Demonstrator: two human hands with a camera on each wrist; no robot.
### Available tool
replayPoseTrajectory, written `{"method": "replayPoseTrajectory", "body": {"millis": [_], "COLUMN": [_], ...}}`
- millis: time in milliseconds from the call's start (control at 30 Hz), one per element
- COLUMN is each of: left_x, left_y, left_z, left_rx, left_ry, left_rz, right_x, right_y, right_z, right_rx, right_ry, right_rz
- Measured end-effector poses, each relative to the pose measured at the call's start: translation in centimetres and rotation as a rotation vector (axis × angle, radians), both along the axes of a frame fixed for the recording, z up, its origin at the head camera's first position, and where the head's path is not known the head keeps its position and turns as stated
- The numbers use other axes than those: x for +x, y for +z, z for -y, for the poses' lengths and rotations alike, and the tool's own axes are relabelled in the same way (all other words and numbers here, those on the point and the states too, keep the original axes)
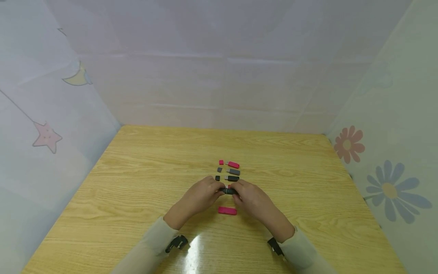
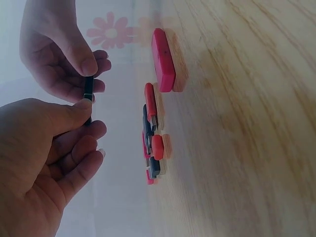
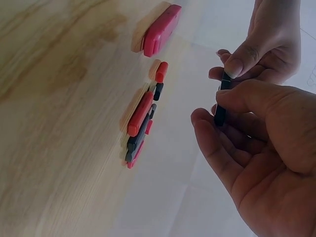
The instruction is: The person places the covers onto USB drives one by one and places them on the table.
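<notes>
Near the table's middle, both hands pinch a black USB flash drive (image 1: 228, 191) just above the wood. My left hand (image 1: 202, 195) has its left end between thumb and fingers, and my right hand (image 1: 254, 199) grips the right end. A thin pale line crosses the drive between the two thumbs, seen in the left wrist view. Fingertips hide both its ends. Below the hands lies a capped pink USB flash drive (image 1: 227, 211). Behind them lie an uncapped red drive (image 3: 140, 113) and its loose red cap (image 2: 157, 146), mostly hidden in the head view.
Farther back, uncapped black (image 1: 232, 178), grey (image 1: 234, 172) and pink (image 1: 233, 164) drives lie in a column. Left of each sits a loose cap: black (image 1: 217, 178), grey (image 1: 219, 169), pink (image 1: 221, 162). Printed cloth walls border the wooden table (image 1: 154, 163).
</notes>
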State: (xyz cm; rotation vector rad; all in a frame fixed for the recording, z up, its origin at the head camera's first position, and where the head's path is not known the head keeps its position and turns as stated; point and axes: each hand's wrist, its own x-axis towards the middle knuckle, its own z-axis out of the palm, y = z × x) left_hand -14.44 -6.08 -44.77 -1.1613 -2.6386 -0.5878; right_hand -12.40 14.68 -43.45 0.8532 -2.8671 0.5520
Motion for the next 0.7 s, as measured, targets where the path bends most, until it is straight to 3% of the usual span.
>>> {"method": "replayPoseTrajectory", "body": {"millis": [267, 700], "left_x": [0.03, -0.11], "left_y": [-0.19, -0.46], "left_z": [0.03, -0.10], "left_rx": [-0.006, -0.071], "left_ry": [0.012, 0.047], "left_rz": [0.003, 0.014], "right_x": [-0.17, -0.65], "right_y": [-0.19, -0.60], "right_z": [0.08, 0.24], "right_rx": [0.032, 0.060], "right_ry": [-0.005, -0.010], "right_rz": [-0.018, 0.032]}}
